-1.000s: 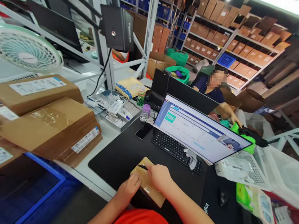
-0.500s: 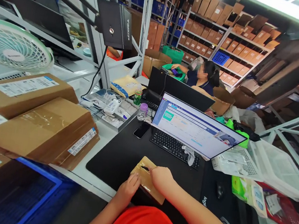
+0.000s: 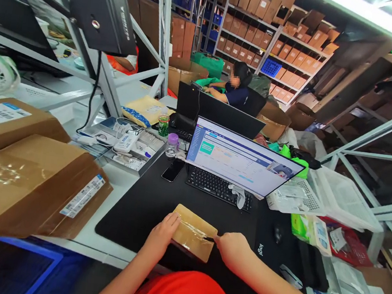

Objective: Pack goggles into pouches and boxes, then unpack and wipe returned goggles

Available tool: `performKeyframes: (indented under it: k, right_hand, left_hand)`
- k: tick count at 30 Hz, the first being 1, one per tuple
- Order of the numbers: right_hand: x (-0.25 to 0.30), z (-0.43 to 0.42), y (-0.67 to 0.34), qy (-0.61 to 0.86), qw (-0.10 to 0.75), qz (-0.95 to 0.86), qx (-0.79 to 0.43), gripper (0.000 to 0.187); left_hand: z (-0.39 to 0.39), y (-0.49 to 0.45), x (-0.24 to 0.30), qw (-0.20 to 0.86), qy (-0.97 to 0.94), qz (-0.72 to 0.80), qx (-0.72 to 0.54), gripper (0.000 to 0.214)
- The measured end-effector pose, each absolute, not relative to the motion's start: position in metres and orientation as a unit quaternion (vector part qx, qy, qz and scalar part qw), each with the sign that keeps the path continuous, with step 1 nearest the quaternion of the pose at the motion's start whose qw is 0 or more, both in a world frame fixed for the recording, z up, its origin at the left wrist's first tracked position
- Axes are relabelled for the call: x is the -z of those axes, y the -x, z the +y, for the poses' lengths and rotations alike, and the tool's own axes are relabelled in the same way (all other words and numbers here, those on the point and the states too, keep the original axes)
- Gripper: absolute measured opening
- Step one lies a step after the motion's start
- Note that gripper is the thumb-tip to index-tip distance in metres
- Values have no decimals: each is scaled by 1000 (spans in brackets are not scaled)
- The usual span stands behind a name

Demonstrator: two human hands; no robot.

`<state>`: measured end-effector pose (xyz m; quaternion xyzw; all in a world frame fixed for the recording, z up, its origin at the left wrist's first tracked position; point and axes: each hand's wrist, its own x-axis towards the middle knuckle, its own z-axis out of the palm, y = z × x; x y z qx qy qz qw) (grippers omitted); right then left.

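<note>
A small brown cardboard box (image 3: 185, 234) with clear tape across its top lies on the black desk mat (image 3: 131, 206). Its left end is held by my left hand (image 3: 166, 229), fingers bent over the edge. At the opposite end, my right hand (image 3: 233, 247) is closed around what looks like a box cutter (image 3: 209, 238). Only its thin dark tip shows, resting on the tape at the box's right edge; the fist hides the handle. A slit-like line runs along the tape.
Behind the box stand a keyboard (image 3: 213, 185) with a grey cloth (image 3: 238, 196) and a monitor (image 3: 241, 155). A phone (image 3: 173, 170) and a purple-lidded bottle (image 3: 172, 145) are to their left. Large cartons (image 3: 30, 184) flank the left; a mouse (image 3: 278, 233) lies right. A co-worker (image 3: 239, 88) sits opposite.
My right hand has drawn the cutter along the tape from the box's left part to its right edge. The left hand stays on the left end. My view has turned right.
</note>
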<state>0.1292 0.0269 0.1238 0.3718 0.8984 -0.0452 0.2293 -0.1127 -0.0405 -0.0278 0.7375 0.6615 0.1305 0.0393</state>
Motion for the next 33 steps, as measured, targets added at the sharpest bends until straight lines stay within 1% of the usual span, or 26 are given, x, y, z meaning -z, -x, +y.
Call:
performKeyframes:
  k: [5,6,7,10,11,15,17,19,21,23,25,26,30,31,33]
  right_hand:
    - [-133,33,-177,-396,247,881,68,25]
    - [-131,37,-186,-412,225,879,84,24]
    - [-127,41,-193,-438,184,874,104,24]
    - [-102,55,-195,-529,18,833,161,35]
    - [-91,59,-190,-546,-19,820,171,38]
    - [-47,67,-149,-550,-84,802,218,41]
    - [-32,65,-129,-547,-112,795,236,47]
    - [-23,62,-115,-551,-134,787,243,54]
    - [-16,57,-107,-561,-148,776,248,54]
    - [-11,54,-103,-571,-154,764,258,49]
    - [-6,57,-102,-580,-155,751,276,50]
    - [-3,61,-103,-583,-152,743,290,53]
    - [8,87,-115,-561,-106,719,397,68]
    - [11,94,-119,-542,-95,716,429,71]
    - [17,102,-125,-510,-85,711,477,79]
  left_hand:
    - [-33,125,13,60,-779,617,-87,65]
    - [-32,127,9,64,-788,608,-78,62]
    - [-31,128,6,67,-795,599,-69,59]
    - [-26,130,-5,68,-807,585,-46,55]
    - [-25,131,-7,65,-808,584,-39,55]
    - [-22,130,-11,49,-811,583,-13,57]
    - [-24,129,-9,40,-813,581,3,59]
    - [-29,130,-4,31,-819,573,20,66]
    - [-35,135,6,18,-830,557,28,79]
    - [-38,145,19,-5,-841,541,19,92]
    - [-35,158,34,-32,-857,514,9,95]
    - [-31,164,43,-47,-865,499,1,91]
    - [-7,181,72,-123,-887,439,-71,58]
    - [-2,183,76,-142,-891,421,-98,54]
    - [4,183,77,-180,-890,394,-141,50]
